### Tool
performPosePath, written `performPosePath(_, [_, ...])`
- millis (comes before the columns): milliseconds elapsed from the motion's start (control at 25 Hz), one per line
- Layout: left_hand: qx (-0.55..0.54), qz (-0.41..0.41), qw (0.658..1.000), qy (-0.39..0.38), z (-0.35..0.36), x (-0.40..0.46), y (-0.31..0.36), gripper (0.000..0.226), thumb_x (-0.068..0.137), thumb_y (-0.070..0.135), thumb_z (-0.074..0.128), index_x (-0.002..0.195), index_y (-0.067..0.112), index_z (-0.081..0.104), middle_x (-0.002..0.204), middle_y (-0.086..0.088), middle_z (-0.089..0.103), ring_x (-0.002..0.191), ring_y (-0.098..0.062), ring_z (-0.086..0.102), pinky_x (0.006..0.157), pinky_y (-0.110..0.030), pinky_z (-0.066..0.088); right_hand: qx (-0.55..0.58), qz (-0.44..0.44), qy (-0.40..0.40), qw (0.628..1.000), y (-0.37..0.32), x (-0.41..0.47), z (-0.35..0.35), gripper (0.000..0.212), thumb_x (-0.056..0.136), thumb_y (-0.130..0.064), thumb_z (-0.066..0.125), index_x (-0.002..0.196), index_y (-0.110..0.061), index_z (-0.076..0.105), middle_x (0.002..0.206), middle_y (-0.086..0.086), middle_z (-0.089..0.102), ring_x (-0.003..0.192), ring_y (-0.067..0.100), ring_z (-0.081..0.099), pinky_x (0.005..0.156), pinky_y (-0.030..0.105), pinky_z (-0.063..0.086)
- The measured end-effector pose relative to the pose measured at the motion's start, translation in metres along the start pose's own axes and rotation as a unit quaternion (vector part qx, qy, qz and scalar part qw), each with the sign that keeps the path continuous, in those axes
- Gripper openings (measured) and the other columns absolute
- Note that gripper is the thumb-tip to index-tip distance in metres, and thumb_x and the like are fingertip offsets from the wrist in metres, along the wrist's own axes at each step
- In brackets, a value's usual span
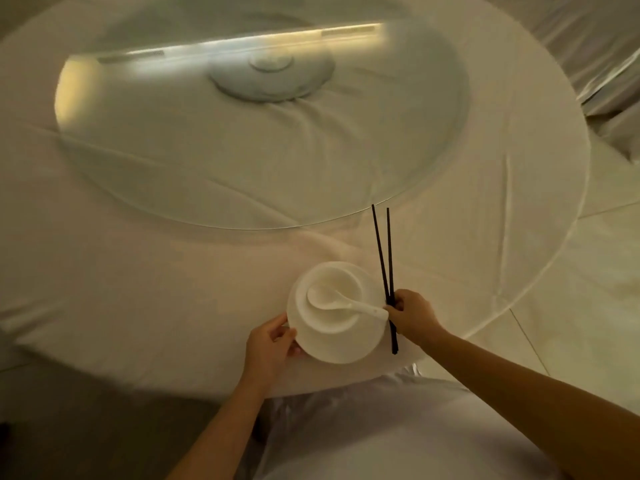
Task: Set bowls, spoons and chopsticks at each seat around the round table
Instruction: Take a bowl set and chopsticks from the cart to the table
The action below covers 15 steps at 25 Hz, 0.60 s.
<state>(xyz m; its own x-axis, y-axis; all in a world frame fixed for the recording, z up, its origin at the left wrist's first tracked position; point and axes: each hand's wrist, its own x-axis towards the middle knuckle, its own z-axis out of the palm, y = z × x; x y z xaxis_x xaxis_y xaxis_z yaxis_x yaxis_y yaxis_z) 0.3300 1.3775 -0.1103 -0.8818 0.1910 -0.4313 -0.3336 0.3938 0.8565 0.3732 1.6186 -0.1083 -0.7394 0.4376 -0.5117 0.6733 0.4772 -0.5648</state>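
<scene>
A white bowl (337,322) sits on a white plate (329,353) near the front edge of the round table (138,289). A white spoon (341,303) lies in the bowl with its handle pointing right. My left hand (272,344) grips the plate's left rim. My right hand (412,315) pinches a pair of black chopsticks (385,268) just right of the bowl; they point away from me, their tips slightly apart.
A large glass turntable (259,133) covers the middle of the white tablecloth, with a round hub (272,74) at its centre. A cloth-covered chair (398,427) stands right below me. Another covered chair (609,81) is at the far right.
</scene>
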Motion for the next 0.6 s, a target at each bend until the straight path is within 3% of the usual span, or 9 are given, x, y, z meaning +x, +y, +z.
performPosePath(120, [0.000,-0.022,1.000,0.008,0.001,0.005,-0.009,0.034,0.085,0.000,0.058,0.102,0.030,0.063,0.061,0.009,0.069,0.061,-0.018,0.065,0.064,-0.033,0.057,-0.005,-0.010,-0.006,1.000,0.003,0.004,0.004,0.006,0.088,-0.016,0.058,0.088,-0.010,0.060,0.075,0.001,0.059,0.068,0.016,0.054,0.053,0.016,0.038])
performPosePath(320, [0.021,-0.018,1.000,0.000,-0.002,0.012,-0.011,0.037,0.086,0.000,0.058,0.116,0.022,0.059,0.071,0.005,0.069,0.050,-0.004,0.064,0.054,-0.016,0.054,-0.001,-0.013,-0.011,1.000,0.006,0.001,0.004,0.015,0.088,-0.017,0.058,0.096,-0.006,0.062,0.085,0.008,0.064,0.077,0.021,0.059,0.068,0.026,0.047])
performPosePath(480, [0.045,-0.014,0.999,-0.017,-0.006,0.019,-0.014,0.034,0.086,0.000,0.058,0.118,0.011,0.063,0.072,0.008,0.069,0.054,-0.005,0.066,0.054,-0.017,0.055,-0.012,-0.025,-0.018,0.999,0.009,-0.004,0.005,0.005,0.089,-0.018,0.058,0.087,-0.013,0.057,0.082,0.004,0.061,0.074,0.018,0.056,0.058,0.019,0.041])
performPosePath(600, [0.047,-0.019,0.999,-0.018,-0.006,0.019,-0.017,0.035,0.086,0.002,0.059,0.120,0.011,0.061,0.075,0.005,0.069,0.057,-0.006,0.068,0.057,-0.021,0.057,-0.009,-0.031,-0.026,0.999,0.009,-0.005,0.003,0.005,0.089,-0.018,0.058,0.087,-0.014,0.055,0.082,0.003,0.061,0.075,0.018,0.056,0.068,0.024,0.043])
